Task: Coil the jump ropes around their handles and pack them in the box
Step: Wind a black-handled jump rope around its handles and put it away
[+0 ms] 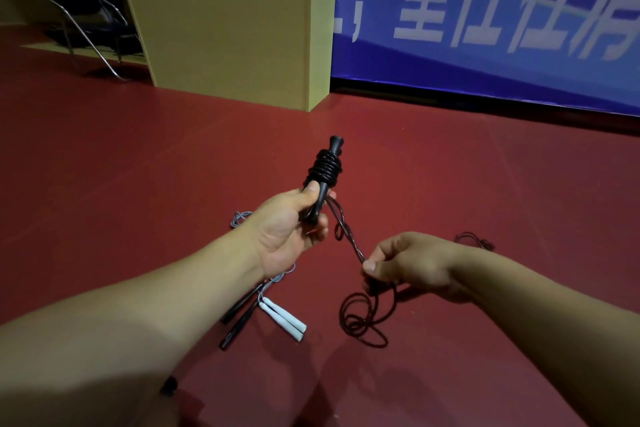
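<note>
My left hand [289,229] grips the black handles [320,191] upright above the red floor [450,166], fingers [320,230] curled round their lower end and thumb pressed on the side. Several turns of dark rope [325,168] are wound around the handles just above my thumb, and a knobbed tip stands clear above the coil. From the handles the rope runs down to my right hand [412,262], which pinches it between thumb and curled fingers; below that hand the loose rest [367,315] hangs in loops onto the floor. On the floor below the handles, partly hidden by my left forearm, lies a second jump rope with white handles [284,317] and grey cord, touching a pair of dark handles [239,322]. Beyond the handles stands a tall yellow box [225,42], with a blue banner [485,10] behind it.
</note>
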